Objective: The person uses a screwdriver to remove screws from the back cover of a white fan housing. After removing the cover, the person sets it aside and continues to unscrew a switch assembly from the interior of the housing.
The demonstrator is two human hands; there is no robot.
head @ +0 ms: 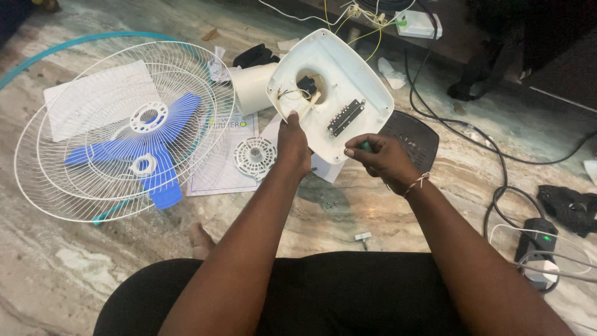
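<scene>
The left hand (292, 142) grips the lower edge of a white plastic fan housing (348, 81), fingers wrapped around the rim and holding it tilted up off the floor with its open inside facing the camera. The right hand (380, 157) is closed around a small green-handled tool (365, 147), probably a screwdriver, though only a sliver of the handle shows; its tip sits just below the housing's bottom edge.

The grip on the housing is at one edge only, so it could twist or slip if the tool pushes hard against it. Thin loose wires (292, 93) hang out of the round opening in the housing, close to the left thumb, and could be snagged or pulled free. The black terminal strip (346, 117) lies just beside the tool's path and could be scratched.

Around the hands, the floor is crowded. A white wire fan guard (74, 186) with blue blades (155, 180) lies to the left, partly over a paper sheet (217, 174). A small round white grille piece (255, 157) lies just beside the left wrist. A black vented cover (415, 138) rests behind the right hand, black cables (497, 155) trail to a power strip (536, 242) on the right, and a small white part (362, 236) lies near the knees.
</scene>
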